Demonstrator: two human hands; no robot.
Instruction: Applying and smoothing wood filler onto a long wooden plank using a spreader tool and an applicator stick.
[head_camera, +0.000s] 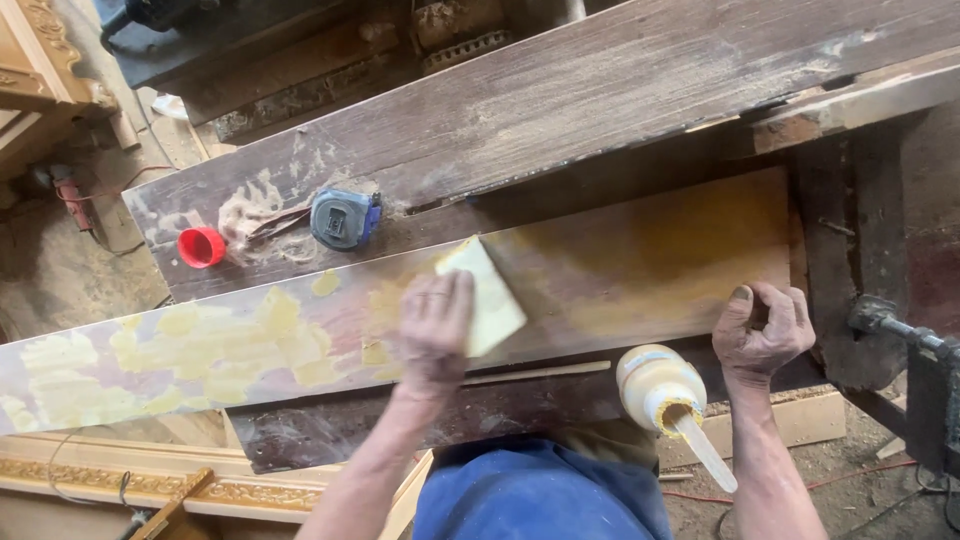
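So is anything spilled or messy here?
Yes. Yellow glue lies in uneven blobs over the long board, and the red cap sits off the open bottle. The left hand presses a scraper.

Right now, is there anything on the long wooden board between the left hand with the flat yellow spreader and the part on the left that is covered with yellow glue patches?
Nothing visible. The left hand presses the flat yellow spreader on the long wooden board, and the glue patches lie directly to its left. The red cap sits off the board.
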